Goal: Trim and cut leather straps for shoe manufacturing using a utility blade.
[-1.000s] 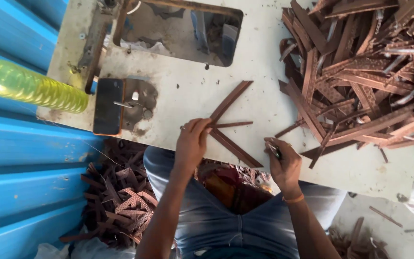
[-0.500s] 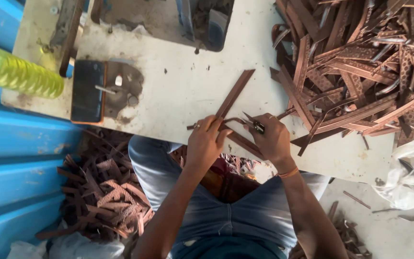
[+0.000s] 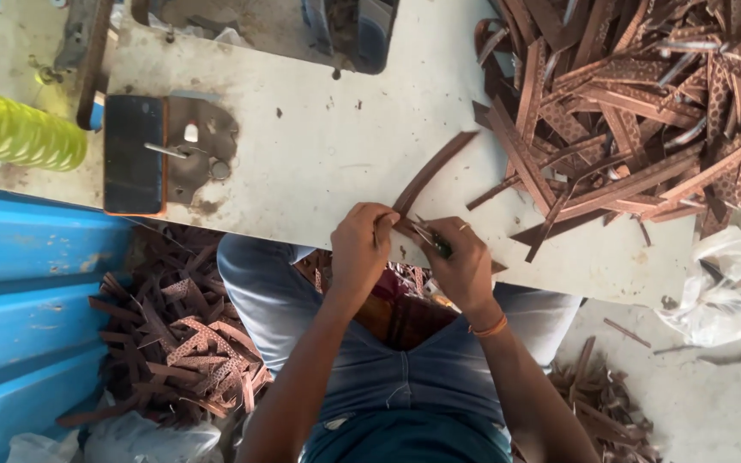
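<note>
My left hand (image 3: 362, 249) pinches the near end of a long brown leather strip (image 3: 436, 170) that lies on the white worktable (image 3: 319, 154). My right hand (image 3: 463, 264) is closed around a small dark cutting tool (image 3: 433, 239) whose tip meets the strip right beside my left fingers. Both hands sit close together at the table's front edge, above my lap. A big heap of brown straps (image 3: 636, 111), some perforated, fills the table's right side.
A black phone (image 3: 133, 154) lies at the table's left next to a metal plate with a white button. A yellow-green bottle (image 3: 19, 133) lies at far left. Leather scraps (image 3: 182, 334) cover the floor on the left; a white plastic bag (image 3: 722, 291) lies at right.
My right hand moved left to meet my left hand, and both now work on one strip at the table edge. The view shifted closer to the table.
</note>
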